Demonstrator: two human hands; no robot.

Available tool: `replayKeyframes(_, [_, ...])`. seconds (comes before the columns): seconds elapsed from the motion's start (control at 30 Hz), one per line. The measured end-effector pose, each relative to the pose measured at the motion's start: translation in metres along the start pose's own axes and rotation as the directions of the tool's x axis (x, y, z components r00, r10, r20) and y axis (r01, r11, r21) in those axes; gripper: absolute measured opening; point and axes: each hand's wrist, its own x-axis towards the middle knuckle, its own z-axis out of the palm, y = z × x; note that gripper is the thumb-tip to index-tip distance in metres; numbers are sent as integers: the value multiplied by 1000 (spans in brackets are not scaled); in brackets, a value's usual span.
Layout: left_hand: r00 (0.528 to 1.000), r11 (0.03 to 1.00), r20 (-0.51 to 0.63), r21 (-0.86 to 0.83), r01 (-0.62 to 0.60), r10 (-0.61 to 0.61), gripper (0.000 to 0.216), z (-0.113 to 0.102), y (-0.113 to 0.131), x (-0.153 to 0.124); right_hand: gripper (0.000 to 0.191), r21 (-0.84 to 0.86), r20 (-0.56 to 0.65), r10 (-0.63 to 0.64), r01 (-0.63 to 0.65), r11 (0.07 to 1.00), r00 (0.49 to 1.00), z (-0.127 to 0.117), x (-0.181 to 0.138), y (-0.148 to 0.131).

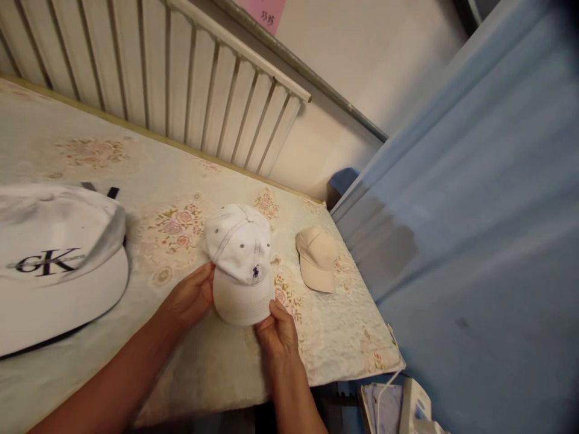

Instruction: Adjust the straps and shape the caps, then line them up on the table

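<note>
Between my hands is a white baseball cap (237, 256) with a small dark blue emblem on its front, brim towards me. My left hand (194, 292) grips its left side where the brim meets the crown, fingers partly hidden under it. On the right edge of the brim, my right hand (278, 328) pinches with the thumb on top. To the right, a beige cap (318, 258) rests on the floral cloth. A larger-looking white cap (63, 259) with black lettering lies at the left, cut off by the frame edge.
A flower-patterned cloth (104, 199) covers the bed or table. Behind it runs a slatted white railing (176, 78) along the wall. A blue curtain (452, 229) hangs on the right. Below the near right corner stand a box (414, 404) and a white cable.
</note>
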Motion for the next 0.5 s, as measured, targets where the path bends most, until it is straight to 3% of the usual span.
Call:
replayKeyframes(0.13, [998,998,-44,-44,-50,48,39,1,7,-1,30,-82,149,61,-49,995,987,8,-22,9])
replayKeyframes(0.27, [997,998,-71,-59,9,-13,42,3,12,-3,41,-161,304,107,-59,985,947,8,-25,3])
replayKeyframes(0.5, [962,965,-73,-57,258,-261,37,7,5,-12,18,-69,207,38,-24,997,978,-8,8,-9])
